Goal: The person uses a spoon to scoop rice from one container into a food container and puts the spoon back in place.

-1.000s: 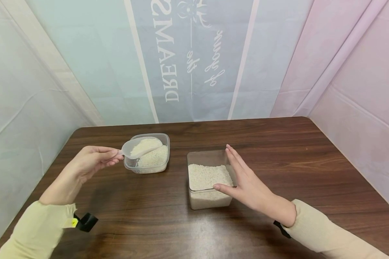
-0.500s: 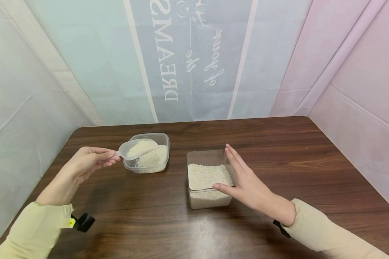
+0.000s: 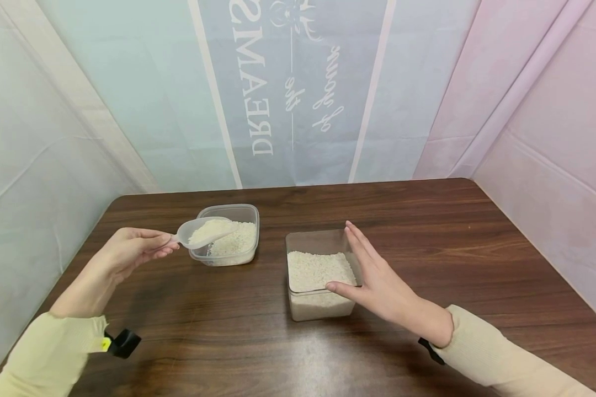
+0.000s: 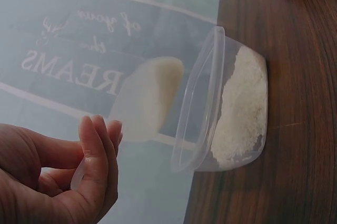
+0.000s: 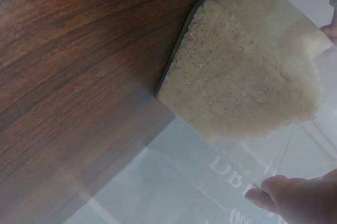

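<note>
My left hand [image 3: 134, 248] pinches the handle of a translucent white scoop [image 3: 186, 234] between thumb and fingers. Rice [image 4: 167, 81] fills part of the scoop's bowl, which overlaps a small clear plastic tub [image 3: 250, 255] in the head view. More rice [image 4: 239, 113] lies inside that tub. On the other side, my right hand [image 3: 379, 286] rests against a square clear container [image 3: 298, 306], which holds a deeper bed of rice [image 5: 242, 71]. Its thumb lies over the front rim while the straight fingers reach along the right side to the back corner.
Both containers stand on a dark wooden table [image 3: 427, 242]. A printed cloth backdrop [image 3: 308, 110] hangs behind its far edge, and pale cloth walls [image 3: 551, 138] rise on both sides. A black strap mount [image 3: 124, 343] sits at the left wrist.
My left hand has drawn the scoop slightly left and toward its sleeve, still above the small tub. The rice stays in its bowl. My right hand and the square container have not moved.
</note>
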Demonstrator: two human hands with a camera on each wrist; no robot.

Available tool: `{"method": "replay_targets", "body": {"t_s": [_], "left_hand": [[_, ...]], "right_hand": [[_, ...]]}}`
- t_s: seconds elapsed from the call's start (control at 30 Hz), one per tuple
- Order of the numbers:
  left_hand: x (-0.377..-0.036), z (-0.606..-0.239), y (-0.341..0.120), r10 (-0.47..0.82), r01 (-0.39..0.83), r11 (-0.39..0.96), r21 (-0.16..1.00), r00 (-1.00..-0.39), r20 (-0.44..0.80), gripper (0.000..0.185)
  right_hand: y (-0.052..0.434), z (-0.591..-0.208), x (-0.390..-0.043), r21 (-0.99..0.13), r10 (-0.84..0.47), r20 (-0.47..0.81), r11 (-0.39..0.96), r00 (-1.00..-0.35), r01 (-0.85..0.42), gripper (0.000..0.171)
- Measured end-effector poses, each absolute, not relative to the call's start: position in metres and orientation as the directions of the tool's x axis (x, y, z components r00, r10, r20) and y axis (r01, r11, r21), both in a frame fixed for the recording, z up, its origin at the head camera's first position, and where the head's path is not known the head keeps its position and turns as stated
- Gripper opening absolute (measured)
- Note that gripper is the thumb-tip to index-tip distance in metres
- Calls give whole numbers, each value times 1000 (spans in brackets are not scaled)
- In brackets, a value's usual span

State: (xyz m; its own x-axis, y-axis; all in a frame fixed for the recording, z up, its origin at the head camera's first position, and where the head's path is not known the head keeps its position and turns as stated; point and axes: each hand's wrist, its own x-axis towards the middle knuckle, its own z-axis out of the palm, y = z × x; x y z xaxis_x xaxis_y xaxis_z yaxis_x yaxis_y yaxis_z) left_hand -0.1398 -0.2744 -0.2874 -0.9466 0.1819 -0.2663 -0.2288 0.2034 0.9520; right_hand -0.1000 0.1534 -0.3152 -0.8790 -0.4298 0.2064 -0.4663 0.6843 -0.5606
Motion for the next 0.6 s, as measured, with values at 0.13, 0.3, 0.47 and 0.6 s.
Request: {"method": "replay_targets", "body": {"t_s": [0.13, 0.3, 0.47, 0.6], "left_hand": [[-139, -287, -276, 167, -229, 247, 942, -947, -275, 31], [-138, -288, -277, 154, -234, 270, 934, -947, -282, 34], [-138, -289, -278, 139, -227, 298, 927, -951, -277, 36], [-137, -288, -279, 132, -226, 316, 921, -951, -279, 37]], "right_hand": [[153, -315, -100, -557, -429, 209, 686, -879, -467, 95], [153, -315, -100, -552, -428, 210, 691, -879, -468, 95], [153, -315, -100, -548, -430, 212, 691, -878, -471, 95], [153, -315, -100, -547, -432, 213, 690, -876, -473, 95]]}}
